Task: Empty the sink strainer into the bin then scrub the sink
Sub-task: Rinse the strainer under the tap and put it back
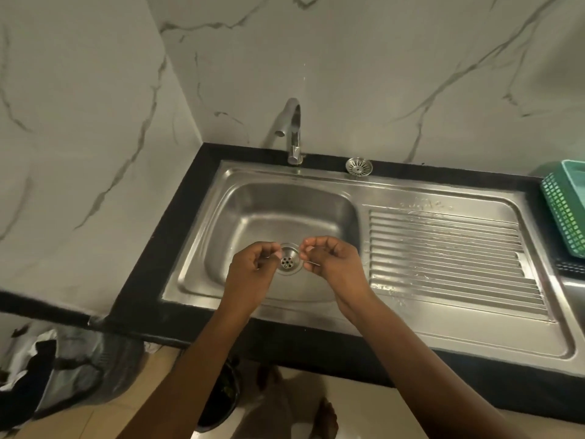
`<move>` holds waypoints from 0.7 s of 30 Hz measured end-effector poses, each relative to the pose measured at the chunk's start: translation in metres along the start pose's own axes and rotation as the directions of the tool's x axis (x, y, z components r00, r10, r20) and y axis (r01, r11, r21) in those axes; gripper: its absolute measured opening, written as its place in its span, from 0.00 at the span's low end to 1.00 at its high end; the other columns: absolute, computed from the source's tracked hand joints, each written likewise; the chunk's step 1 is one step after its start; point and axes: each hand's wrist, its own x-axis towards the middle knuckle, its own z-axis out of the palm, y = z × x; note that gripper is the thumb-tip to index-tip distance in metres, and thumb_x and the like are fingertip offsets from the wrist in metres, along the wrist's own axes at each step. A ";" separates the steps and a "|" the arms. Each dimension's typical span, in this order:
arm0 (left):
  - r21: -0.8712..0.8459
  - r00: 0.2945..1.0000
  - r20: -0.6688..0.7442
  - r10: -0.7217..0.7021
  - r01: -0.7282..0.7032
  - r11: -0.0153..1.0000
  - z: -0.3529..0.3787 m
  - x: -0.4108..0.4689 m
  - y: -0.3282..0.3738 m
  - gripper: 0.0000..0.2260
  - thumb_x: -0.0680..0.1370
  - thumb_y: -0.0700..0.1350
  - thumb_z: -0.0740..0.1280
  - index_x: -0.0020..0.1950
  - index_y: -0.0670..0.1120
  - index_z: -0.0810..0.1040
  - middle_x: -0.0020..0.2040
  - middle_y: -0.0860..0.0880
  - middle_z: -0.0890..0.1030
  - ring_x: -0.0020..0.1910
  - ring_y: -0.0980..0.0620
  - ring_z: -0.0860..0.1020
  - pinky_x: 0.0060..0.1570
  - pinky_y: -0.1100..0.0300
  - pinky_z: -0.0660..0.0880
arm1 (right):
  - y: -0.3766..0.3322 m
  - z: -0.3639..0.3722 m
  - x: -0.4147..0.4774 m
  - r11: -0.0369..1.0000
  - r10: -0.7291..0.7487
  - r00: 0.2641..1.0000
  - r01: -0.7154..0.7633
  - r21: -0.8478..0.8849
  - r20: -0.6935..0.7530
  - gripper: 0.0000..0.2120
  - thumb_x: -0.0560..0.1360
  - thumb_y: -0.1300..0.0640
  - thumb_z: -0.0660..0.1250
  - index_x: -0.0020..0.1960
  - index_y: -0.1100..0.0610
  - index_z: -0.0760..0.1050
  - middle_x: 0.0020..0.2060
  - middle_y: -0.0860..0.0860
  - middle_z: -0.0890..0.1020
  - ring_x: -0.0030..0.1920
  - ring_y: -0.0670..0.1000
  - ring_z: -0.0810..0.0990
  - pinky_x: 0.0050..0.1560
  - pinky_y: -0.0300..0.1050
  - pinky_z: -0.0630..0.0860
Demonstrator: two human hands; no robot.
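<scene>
The steel sink (pixel 262 213) has its drain (pixel 288 260) uncovered, with the drain holes showing. The round metal strainer (pixel 358 167) lies on the sink's back rim, to the right of the tap. My left hand (pixel 253 269) hovers just left of the drain with its fingertips pinched together; I cannot make out anything in them. My right hand (pixel 332 264) is just right of the drain, pinching a thin wire-like piece (pixel 311 264) that sticks out below the fingers. A bin lined with a grey bag (pixel 95 369) stands on the floor at the lower left.
The tap (pixel 294 131) rises behind the basin. A ribbed draining board (pixel 449 258) takes up the sink's right half. A green plastic basket (pixel 566 213) sits at the far right. A dark bucket (pixel 221 394) and my bare feet are under the counter edge.
</scene>
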 end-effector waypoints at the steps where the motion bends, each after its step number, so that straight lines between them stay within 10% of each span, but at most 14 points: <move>1: 0.009 1.000 0.008 0.004 -0.005 1.000 0.002 0.009 0.001 0.07 0.80 0.43 0.72 0.57 0.51 0.86 0.52 0.55 0.89 0.53 0.59 0.86 0.63 0.50 0.82 | -0.001 0.001 0.006 1.000 0.000 1.000 0.000 0.011 -0.017 0.06 0.80 0.69 0.68 0.56 0.68 0.82 0.48 0.63 0.87 0.46 0.53 0.85 0.48 0.43 0.83; 21: 0.089 0.997 0.053 0.057 -0.061 0.994 0.028 0.242 0.022 0.09 0.79 0.46 0.74 0.58 0.44 0.86 0.54 0.43 0.89 0.53 0.44 0.87 0.62 0.42 0.82 | -0.022 0.026 0.128 0.999 0.008 0.978 0.002 0.052 -0.207 0.08 0.79 0.70 0.68 0.50 0.60 0.82 0.42 0.54 0.85 0.46 0.52 0.84 0.48 0.41 0.83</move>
